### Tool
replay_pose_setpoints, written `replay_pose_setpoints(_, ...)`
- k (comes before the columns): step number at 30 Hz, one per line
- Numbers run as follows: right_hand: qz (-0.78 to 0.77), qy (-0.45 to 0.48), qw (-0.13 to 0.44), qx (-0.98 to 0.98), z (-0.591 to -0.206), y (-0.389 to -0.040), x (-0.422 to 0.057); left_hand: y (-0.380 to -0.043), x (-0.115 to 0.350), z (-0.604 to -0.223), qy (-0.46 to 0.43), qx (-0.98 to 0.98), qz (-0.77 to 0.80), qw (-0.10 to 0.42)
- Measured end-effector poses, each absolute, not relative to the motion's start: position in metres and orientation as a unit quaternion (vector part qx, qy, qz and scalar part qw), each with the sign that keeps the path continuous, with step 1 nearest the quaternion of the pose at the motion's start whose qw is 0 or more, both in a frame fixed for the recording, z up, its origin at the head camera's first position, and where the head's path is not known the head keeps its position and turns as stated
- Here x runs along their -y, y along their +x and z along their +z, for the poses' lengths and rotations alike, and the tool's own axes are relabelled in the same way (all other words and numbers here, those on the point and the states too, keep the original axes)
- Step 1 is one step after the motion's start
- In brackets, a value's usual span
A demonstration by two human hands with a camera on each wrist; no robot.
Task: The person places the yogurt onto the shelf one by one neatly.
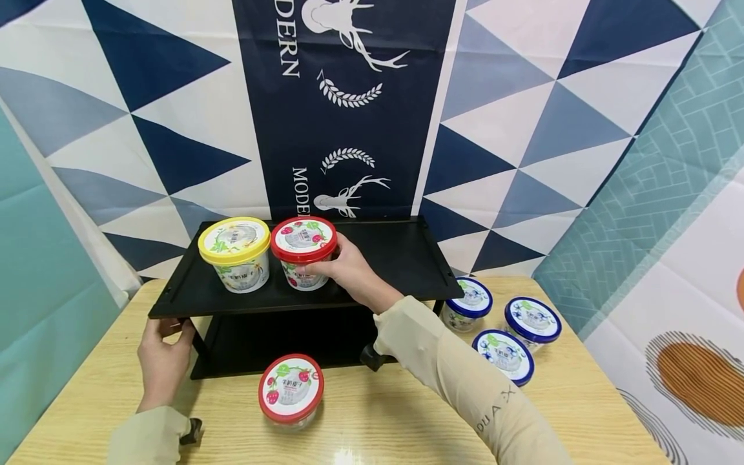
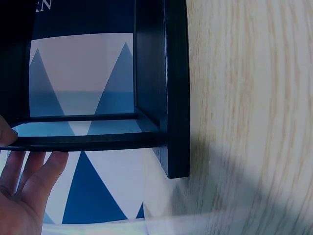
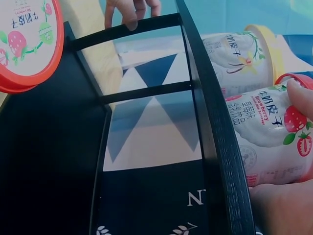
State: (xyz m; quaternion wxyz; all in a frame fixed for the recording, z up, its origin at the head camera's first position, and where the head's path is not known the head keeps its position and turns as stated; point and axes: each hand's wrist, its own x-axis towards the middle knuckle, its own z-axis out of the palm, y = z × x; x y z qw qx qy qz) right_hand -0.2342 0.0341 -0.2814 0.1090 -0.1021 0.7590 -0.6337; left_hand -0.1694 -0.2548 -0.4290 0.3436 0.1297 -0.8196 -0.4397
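My right hand (image 1: 349, 270) grips a red-lidded strawberry tub (image 1: 303, 242) on the upper shelf of a two-tier black rack (image 1: 383, 252). Its thumb lies across the printed side of the tub in the right wrist view. Just left of it stands a yellow-lidded tub (image 1: 241, 271). With my left hand (image 1: 163, 361) I hold the rack's front left leg (image 2: 83, 143), thumb on one side and fingers on the other. A second red-lidded tub (image 1: 290, 392) sits on the table in front of the lower shelf (image 1: 261, 342).
Three blue-lidded tubs, one of them the front tub (image 1: 504, 356), stand on the wooden table (image 1: 407, 426) right of the rack. A patterned cloth (image 1: 349, 129) hangs close behind the rack. The right forearm reaches over the rack's front right part.
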Motion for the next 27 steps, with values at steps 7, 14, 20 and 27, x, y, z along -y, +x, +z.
replay_pose_setpoints(7, -0.629, -0.111, 0.115, -0.761, -0.2816, -0.2339, -0.0362, -0.1690, 0.2542, -0.4292, 0.131, 0.818, -0.440, 0.346)
replay_pose_setpoints(14, -0.621, -0.119, 0.124, -0.765, -0.2821, -0.2350, -0.0380, -0.1679, 0.2540, -0.4294, 0.126, 0.815, -0.442, 0.352)
replay_pose_setpoints(20, -0.621, -0.130, 0.132, -0.762, -0.2827, -0.2370, -0.0394, -0.1680, 0.2543, -0.4296, 0.126, 0.815, -0.442, 0.352)
replay_pose_setpoints(27, -0.615, -0.132, 0.136, -0.765, -0.2812, -0.2376, -0.0410, -0.1681, 0.2539, -0.4292, 0.127, 0.816, -0.442, 0.351)
